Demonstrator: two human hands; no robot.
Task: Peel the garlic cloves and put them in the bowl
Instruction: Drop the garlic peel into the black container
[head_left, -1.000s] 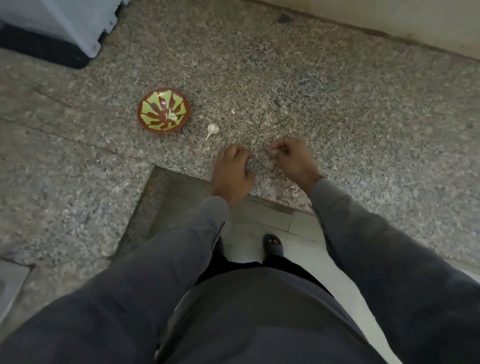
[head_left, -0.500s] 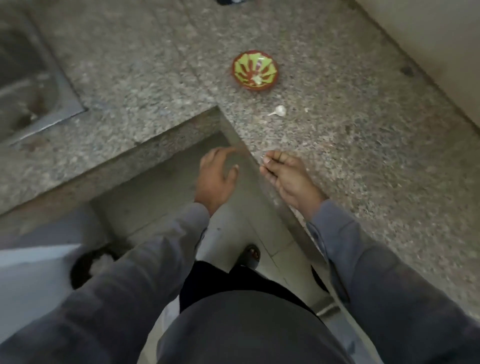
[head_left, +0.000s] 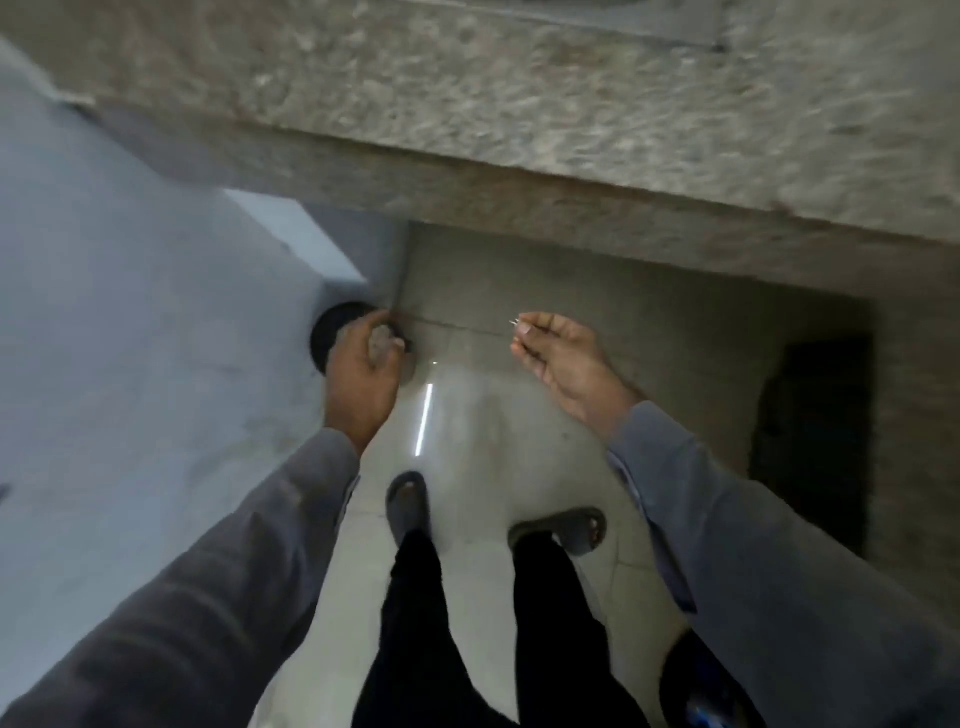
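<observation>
Whole shot's pretty motion-blurred, and neither the bowl nor any whole cloves are in frame, just the counter (head_left: 571, 119) edge up top. The left hand (head_left: 363, 374) is curled around something pale and crumpled, probably garlic skins but too smeared to call, right over a dark round bin (head_left: 332, 332) mostly hidden behind it, beside a white appliance (head_left: 130, 312). The right hand (head_left: 561, 358) hangs palm-up over the floor (head_left: 467, 415), fingers loosely bent, with a tiny white scrap (head_left: 514, 322) at the fingertips. Two sandals (head_left: 410, 506) below.
</observation>
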